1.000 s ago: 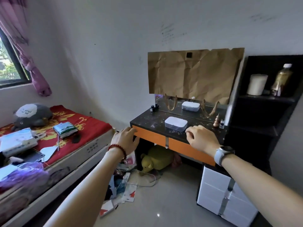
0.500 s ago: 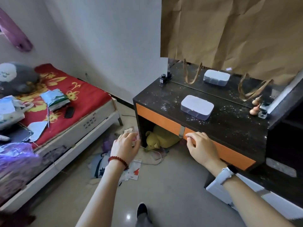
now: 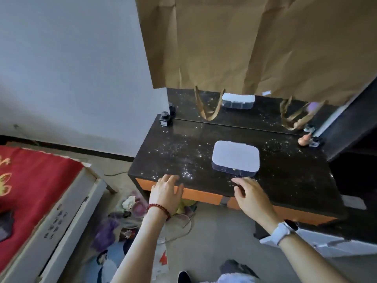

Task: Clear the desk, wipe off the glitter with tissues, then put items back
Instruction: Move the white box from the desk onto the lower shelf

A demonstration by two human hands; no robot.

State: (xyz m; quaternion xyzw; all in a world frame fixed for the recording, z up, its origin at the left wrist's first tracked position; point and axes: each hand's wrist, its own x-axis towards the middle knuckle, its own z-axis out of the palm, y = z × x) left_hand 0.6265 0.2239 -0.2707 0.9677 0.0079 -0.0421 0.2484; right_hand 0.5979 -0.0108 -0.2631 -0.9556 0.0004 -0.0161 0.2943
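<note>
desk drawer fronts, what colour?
Orange drawer fronts under the black desk top; head view.

Both forearms are bare, with no sleeves showing. The left hand (image 3: 167,193) has a string of small round dark-red beads (image 3: 160,208) around its wrist, and the right hand (image 3: 253,198) has a watch with a white strap and a rounded case (image 3: 284,228) around its wrist. At the lower edge a dark shoe tip (image 3: 184,277) shows beside a patch of pale, blurred clothing.

Soft daylight fills the room, dimmer at the right. Glitter (image 3: 184,158) sparkles on the dark glossy surface (image 3: 285,170). The bed (image 3: 30,180) and floor clutter (image 3: 122,221) look smeared, and straight lines bow near the frame's edges.
</note>
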